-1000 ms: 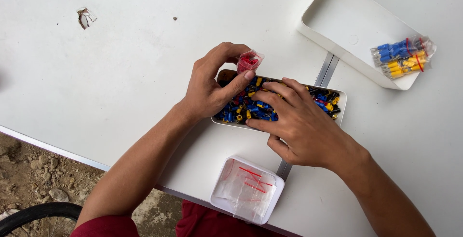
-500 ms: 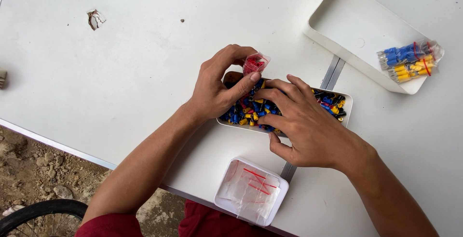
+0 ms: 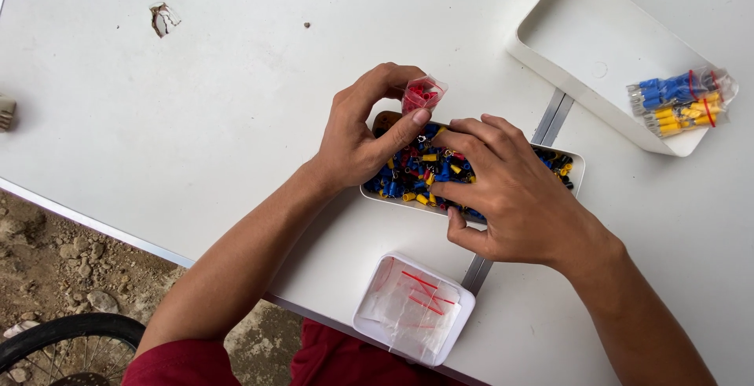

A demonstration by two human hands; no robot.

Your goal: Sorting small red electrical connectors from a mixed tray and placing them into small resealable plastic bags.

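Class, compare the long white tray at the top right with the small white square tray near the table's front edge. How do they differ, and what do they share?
The long white tray is large, rectangular and mostly bare, with filled bags of blue and yellow pieces at one end. The small white square tray is much smaller and holds flat, empty clear bags with red strips. Neither hand touches either. Both are white, shallow and rest on the white table.

White table (dirt ground below)
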